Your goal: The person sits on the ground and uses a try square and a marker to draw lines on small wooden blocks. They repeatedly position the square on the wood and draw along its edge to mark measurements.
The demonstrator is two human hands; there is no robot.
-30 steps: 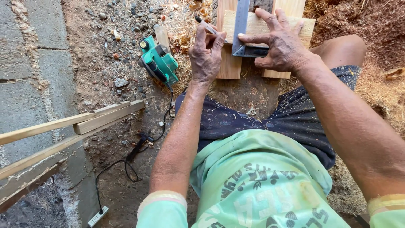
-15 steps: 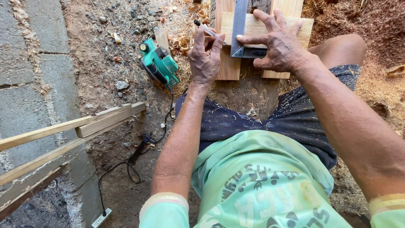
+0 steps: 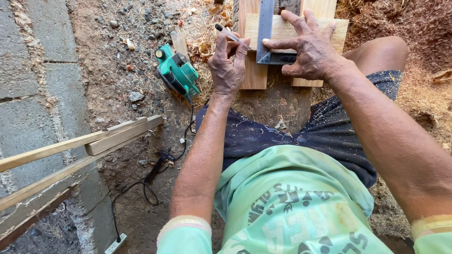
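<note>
My left hand (image 3: 228,66) is shut on a pencil (image 3: 227,33), with its tip at the left edge of a metal try square (image 3: 265,30). My right hand (image 3: 308,49) presses flat on the square's stock and holds it against a pale wooden board (image 3: 288,28). The board lies across two wooden slats (image 3: 254,75) on the dirt in front of my knees. The far part of the board and square runs out of the top of the view.
A green electric planer (image 3: 176,70) lies on the dirt left of my left hand, its black cord (image 3: 146,188) trailing to a white socket strip (image 3: 115,243). Long wooden strips (image 3: 89,141) lean at lower left over concrete slabs (image 3: 33,94). Sawdust lies at right.
Both hands stay on the board and square, with the pencil hand shifting only slightly. The view has drifted a little, so the wooden strips at left sit lower in the picture.
</note>
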